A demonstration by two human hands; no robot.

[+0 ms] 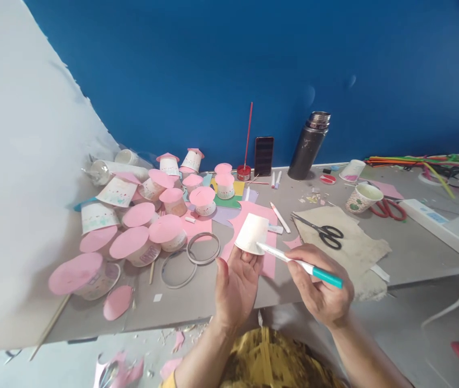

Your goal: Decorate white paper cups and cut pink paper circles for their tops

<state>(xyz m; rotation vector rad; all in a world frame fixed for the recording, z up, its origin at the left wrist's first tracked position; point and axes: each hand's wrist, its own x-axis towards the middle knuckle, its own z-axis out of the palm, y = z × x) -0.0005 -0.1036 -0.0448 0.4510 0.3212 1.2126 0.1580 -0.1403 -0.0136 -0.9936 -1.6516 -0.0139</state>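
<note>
My left hand (235,285) holds a white paper cup (252,233) upside down, fingers curled under its rim. My right hand (322,288) grips a white marker with a teal cap end (300,264), and its tip touches the cup's side. Both hands are above the front edge of the grey table (197,302). A pink paper sheet (249,226) lies just behind the cup.
Many cups topped with pink paper discs (140,237) crowd the table's left. Two rings (193,256) lie near them. Black scissors (322,231) rest on a cloth (350,248). A dark flask (308,145), a phone (264,156), red scissors (389,210) and pipe cleaners (419,160) sit farther back.
</note>
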